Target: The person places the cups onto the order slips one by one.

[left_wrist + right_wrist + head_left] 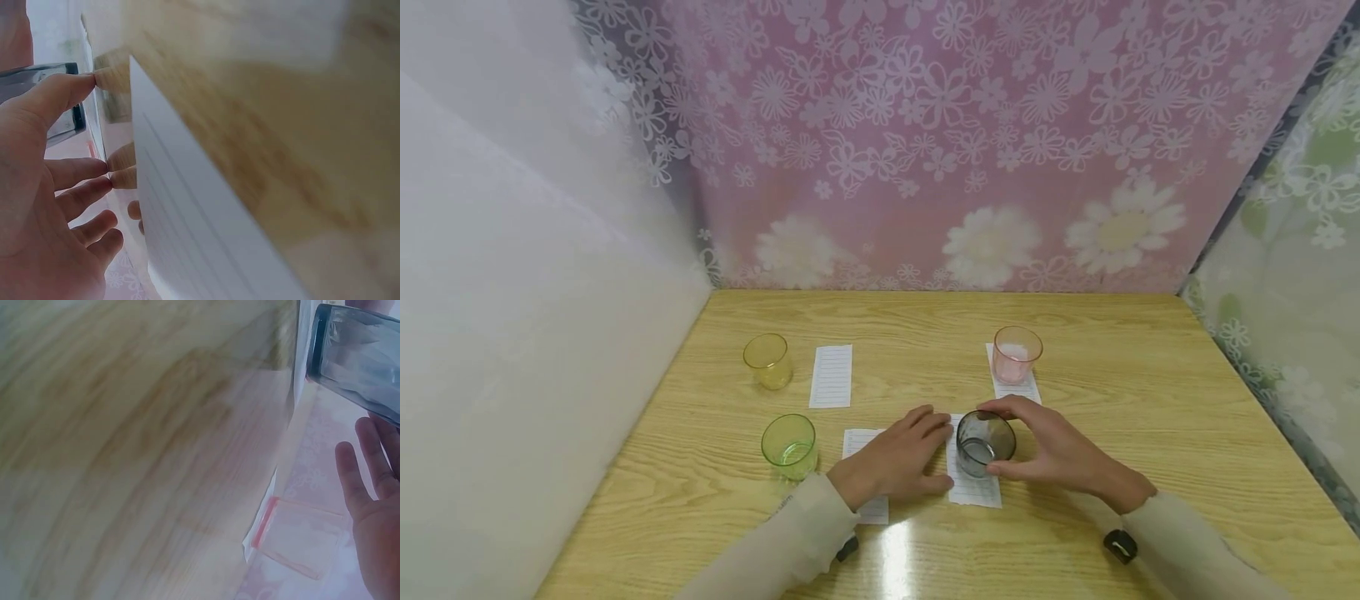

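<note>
A grey-tinted glass stands over a lined paper slip near the front middle of the table. My right hand holds this glass from the right, thumb on the near side and fingers around the far side. In the right wrist view, the base of the grey glass is close to the slip. From the left, my left hand reaches the slip's left edge, its fingers loosely spread. The left wrist view shows the thumb and two fingertips touching down at that edge.
A green glass and a yellow glass stand on the left. At back right, a pink glass sits on another slip. One lined slip lies at back left; another is partly under my left forearm. Curtains surround the table.
</note>
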Tool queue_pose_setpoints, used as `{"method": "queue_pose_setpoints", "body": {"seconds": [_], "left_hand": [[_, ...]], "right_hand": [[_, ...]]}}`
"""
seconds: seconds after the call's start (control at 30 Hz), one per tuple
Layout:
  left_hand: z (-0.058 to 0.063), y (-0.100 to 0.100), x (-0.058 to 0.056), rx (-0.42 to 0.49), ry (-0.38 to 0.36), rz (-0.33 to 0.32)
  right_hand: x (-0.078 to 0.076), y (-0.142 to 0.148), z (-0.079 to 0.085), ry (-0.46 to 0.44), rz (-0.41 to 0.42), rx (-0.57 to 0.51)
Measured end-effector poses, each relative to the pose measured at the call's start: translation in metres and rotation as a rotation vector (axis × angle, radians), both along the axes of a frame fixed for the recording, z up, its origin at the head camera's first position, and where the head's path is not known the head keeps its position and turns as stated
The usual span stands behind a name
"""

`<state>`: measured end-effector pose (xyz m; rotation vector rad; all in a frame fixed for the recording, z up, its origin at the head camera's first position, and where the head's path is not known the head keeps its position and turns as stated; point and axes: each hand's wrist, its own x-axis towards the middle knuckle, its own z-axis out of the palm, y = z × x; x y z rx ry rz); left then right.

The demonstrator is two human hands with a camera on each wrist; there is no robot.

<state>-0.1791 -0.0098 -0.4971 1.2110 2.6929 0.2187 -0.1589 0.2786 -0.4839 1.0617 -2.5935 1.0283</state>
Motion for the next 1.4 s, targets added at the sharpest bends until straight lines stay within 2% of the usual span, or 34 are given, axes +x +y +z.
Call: {"method": "queue_pose_setpoints", "body": {"seconds": [0.2,0.6,0.8,0.9,1.03,1.2,1.4], "left_hand": [[0.000,0.000,0.000,0.004,0.003,-0.004],[-0.001,-0.001,0.000,0.006,0.004,-0.003],[0.002,-0.008,-0.001,0.054,-0.042,0.027],[0.009,-0.012,-0.002,0.069,-0.044,0.041],[0.024,-0.019,-0.004,0.091,-0.038,0.056],[0.043,-0.032,-0.003,0.130,-0.043,0.072],[0.056,-0.054,0.002,0.193,-0.054,0.094]], "right_hand": [[-0.002,-0.003,-0.004,0.008,-0.007,0.026],[-0.002,-0.003,-0.008,-0.052,-0.037,0.046],[0.000,-0.005,-0.006,-0.076,-0.044,0.028],[0.002,-0.008,0.000,-0.090,-0.072,0.032],[0.004,-0.015,0.010,-0.094,-0.103,0.042],[0.004,-0.026,0.025,-0.081,-0.089,0.022],[0.007,-0.043,0.039,-0.044,-0.068,0.034]]}}
